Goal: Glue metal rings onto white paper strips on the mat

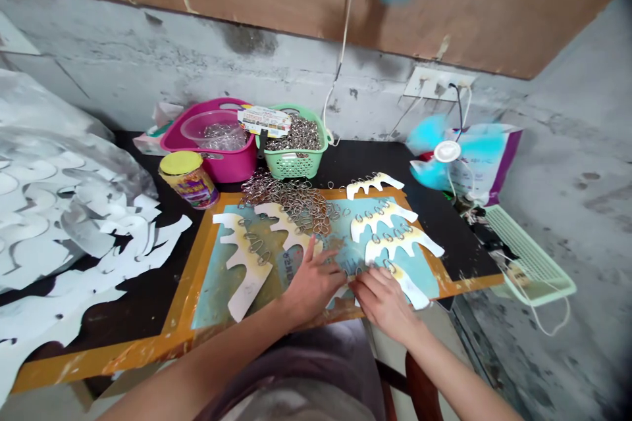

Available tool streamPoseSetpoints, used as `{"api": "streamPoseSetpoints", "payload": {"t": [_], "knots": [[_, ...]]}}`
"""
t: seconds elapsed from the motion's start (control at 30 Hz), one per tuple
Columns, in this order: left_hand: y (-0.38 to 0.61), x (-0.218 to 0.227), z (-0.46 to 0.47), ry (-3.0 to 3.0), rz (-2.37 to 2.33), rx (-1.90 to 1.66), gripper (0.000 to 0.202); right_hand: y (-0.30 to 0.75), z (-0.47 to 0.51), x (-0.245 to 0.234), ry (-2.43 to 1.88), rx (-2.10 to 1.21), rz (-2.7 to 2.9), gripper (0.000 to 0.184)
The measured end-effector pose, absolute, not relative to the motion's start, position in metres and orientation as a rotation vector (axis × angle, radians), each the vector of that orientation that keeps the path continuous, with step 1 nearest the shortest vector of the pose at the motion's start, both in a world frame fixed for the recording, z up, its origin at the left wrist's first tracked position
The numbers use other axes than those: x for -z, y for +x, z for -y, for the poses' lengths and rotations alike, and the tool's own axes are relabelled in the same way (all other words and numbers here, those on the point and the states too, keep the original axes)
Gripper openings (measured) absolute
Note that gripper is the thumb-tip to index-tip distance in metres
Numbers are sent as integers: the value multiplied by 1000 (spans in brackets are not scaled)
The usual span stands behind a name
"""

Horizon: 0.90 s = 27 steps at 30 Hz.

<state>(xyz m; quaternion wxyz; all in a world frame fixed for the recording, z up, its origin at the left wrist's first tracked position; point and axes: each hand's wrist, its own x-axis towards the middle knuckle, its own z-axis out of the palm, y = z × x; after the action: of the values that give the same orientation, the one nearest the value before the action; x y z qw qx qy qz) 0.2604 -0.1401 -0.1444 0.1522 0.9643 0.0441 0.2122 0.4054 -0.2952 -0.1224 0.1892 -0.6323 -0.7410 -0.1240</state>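
Obs.: my left grip (312, 287) and right grip (384, 306) sit close together at the near edge of a teal-painted board with an orange taped border (190, 276), which lies on a black tabletop (131, 302). Both grips are part-curled and low over the board, with the left index finger (310, 251) raised and the fingertips nearly meeting; I cannot tell from this view whether either pinches anything. The nearest piece is a white scalloped card cutout with yellow staining (409, 289), lying on the board just beyond the right grip. Similar cutouts carrying small silver metal rings (380, 217) lie on either side, and a loose heap of silver rings (291, 200) spills across the board's far edge. Risk assessment: the cutouts appear unfixed, so a dragging finger or wrist could shift a card and scatter the rings on it. The loose heap touches neighbouring cards, so a careless reach could push stray rings onto them or off the board. A small teal fan (447, 151) stands beyond the board with blurred blades; if it is running, moving air could lift the light card edges. Rings falling beyond the tabletop would be hard to recover.
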Motion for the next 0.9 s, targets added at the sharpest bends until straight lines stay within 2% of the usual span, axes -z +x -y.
{"api": "streamPoseSetpoints", "payload": {"t": [0.27,0.4,0.73,0.83,0.9], "knots": [[259,147,139,2792,-70,-625,12,412,296,120,-1801,327,2149,21],[259,148,139,2805,-69,-642,12,421,295,121,-1795,274,2192,27],[257,151,140,2827,-28,-682,12,427,294,118,-1731,334,2407,18],[256,152,141,2874,-2,-670,13,422,298,116,-1808,255,2305,16],[255,150,142,2905,3,-642,13,417,301,117,-1789,173,2127,22]]}}
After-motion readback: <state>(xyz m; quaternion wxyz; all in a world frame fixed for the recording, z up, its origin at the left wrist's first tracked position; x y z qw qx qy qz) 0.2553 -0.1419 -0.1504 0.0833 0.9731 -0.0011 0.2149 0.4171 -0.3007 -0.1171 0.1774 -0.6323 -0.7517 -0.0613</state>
